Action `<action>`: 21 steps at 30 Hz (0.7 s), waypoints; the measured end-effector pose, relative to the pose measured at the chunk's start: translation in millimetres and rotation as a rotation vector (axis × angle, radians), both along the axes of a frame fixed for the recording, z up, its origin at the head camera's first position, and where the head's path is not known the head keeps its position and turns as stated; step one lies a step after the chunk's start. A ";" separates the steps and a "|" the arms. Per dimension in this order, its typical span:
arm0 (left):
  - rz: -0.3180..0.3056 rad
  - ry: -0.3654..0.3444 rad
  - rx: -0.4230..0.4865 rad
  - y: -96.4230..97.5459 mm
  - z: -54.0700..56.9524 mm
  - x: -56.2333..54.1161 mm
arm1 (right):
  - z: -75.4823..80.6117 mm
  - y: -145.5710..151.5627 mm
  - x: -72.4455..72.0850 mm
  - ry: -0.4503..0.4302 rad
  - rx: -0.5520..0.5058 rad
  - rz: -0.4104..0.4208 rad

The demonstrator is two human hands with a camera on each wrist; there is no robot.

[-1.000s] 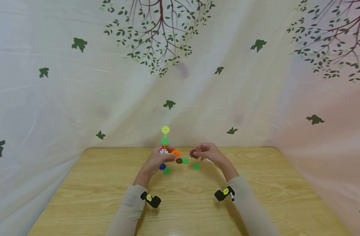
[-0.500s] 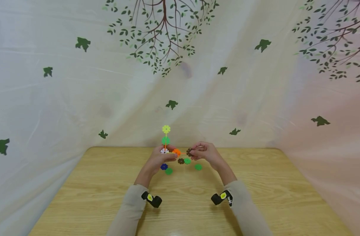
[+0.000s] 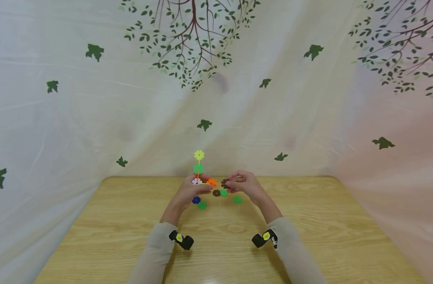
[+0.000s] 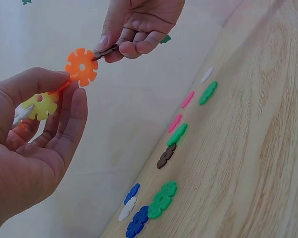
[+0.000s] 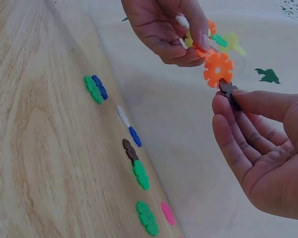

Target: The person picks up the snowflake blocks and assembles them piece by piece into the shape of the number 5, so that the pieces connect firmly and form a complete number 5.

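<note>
smooth plastic discs (image 4: 82, 76), wood-grain table (image 3: 221, 240), cloth sleeves (image 3: 150, 250)

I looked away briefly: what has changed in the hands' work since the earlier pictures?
The right hand moved left, bringing the brown disc it pinches against the edge of the orange disc. Nothing was let go. The left hand still holds the joined discs; loose discs on the table stayed put.

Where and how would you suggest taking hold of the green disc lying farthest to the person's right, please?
I'd pinch opposite edges of the green disc from above, coming from the person's side: it lies flat on the table, its notched rim should offer grip, and a white disc and a pink disc lie beyond it.
</note>
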State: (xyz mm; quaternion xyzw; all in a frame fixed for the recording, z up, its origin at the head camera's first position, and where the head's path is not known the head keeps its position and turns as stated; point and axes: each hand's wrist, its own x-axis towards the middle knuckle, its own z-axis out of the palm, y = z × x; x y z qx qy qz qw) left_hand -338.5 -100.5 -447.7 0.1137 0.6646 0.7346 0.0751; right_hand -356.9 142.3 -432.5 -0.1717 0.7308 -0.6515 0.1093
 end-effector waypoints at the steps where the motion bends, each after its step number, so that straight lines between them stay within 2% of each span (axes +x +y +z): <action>1: -0.001 -0.001 -0.002 0.1 0.5 0.4 | -0.5 -0.3 0.1 0.001 -0.001 -0.001; 14: 0.026 -0.013 -0.020 2.5 -2.2 -0.8 | -2.8 -4.3 2.4 0.037 -0.021 -0.028; 21: 0.033 -0.045 -0.013 3.4 -1.7 -0.6 | -1.4 -4.1 2.8 0.069 -0.018 -0.031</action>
